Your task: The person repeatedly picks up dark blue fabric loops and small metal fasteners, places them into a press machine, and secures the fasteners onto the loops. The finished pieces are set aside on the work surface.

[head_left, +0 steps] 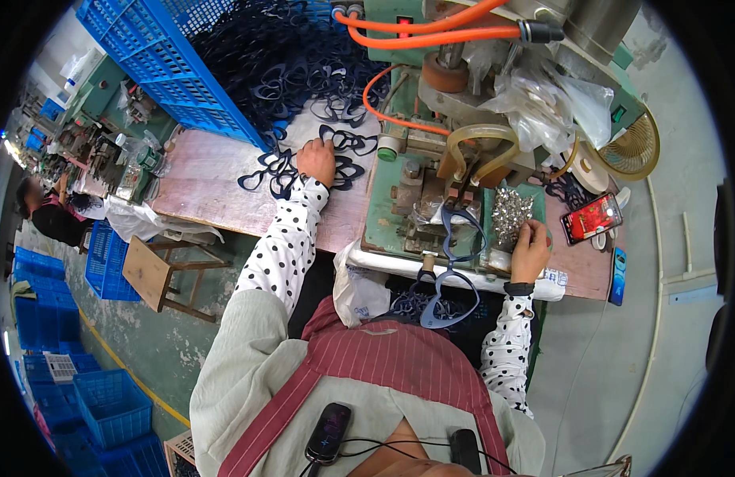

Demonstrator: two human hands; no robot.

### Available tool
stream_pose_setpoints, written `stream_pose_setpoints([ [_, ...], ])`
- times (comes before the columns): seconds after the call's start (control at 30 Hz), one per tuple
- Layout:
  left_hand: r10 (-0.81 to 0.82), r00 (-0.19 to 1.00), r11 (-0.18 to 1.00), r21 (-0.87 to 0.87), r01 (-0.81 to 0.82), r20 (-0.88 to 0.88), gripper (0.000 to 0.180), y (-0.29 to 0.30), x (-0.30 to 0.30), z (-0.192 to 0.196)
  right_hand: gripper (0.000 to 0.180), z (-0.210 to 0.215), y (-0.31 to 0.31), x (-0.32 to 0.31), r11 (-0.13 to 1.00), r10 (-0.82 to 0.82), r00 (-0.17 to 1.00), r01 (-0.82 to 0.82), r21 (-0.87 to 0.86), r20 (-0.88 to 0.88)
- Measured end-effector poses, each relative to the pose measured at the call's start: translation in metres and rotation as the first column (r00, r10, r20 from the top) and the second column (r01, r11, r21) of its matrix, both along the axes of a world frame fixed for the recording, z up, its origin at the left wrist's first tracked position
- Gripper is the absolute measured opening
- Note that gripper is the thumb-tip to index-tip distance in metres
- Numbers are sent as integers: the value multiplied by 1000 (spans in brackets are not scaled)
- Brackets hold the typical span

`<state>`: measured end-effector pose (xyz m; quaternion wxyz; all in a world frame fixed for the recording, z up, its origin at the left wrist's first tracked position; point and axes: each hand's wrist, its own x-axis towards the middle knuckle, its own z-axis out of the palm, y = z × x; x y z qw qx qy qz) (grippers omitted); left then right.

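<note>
My left hand [316, 160] reaches out over the worn wooden table [216, 187] and rests on a scatter of dark blue flat frame-shaped pieces [345, 143]. My right hand [530, 250] picks with pinched fingers at a heap of small shiny metal parts [511, 210] on the green machine base [383, 215]. One dark blue frame piece [460, 232] sits in the machine's fixture, and another [443, 306] hangs over the front edge toward my lap. Both sleeves are white with black dots.
A blue plastic crate [165, 60] lies tipped at the back left, spilling a big pile of dark blue pieces [280, 56]. Orange hoses [431, 32] run over the machine. A phone [592, 218] and a fan [634, 147] lie right. Another person [45, 215] works far left.
</note>
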<state>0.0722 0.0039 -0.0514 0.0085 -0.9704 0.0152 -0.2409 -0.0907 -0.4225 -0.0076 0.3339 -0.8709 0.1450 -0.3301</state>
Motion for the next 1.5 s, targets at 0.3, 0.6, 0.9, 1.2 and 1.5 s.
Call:
stream_pose_setpoints([
  [0.3, 34, 998, 999, 41, -32, -53, 9, -10, -22, 20, 10, 1, 0, 1, 997, 27, 1000, -27, -72, 8],
  [0.6, 143, 973, 984, -80, -160, -183, 15, 4, -36, 26, 17, 61, 42, 4, 883, 331, 935, -354, 309, 124],
  [0.9, -220, 972, -195, -980, 37, 80, 19, -18, -63, 78, 24, 118, 97, -15, 746, 522, 847, -508, 431, 96],
  [1.2, -89, 909, 337, -847, 412, 407, 21, -77, -128, 130, 43, 118, 121, -2, 617, 477, 853, -496, 611, 211],
  [1.5, -886, 103, 59, -111, 992, 453, 31, -138, -173, 147, 49, 110, 102, -1, 699, 440, 862, -504, 507, 251],
])
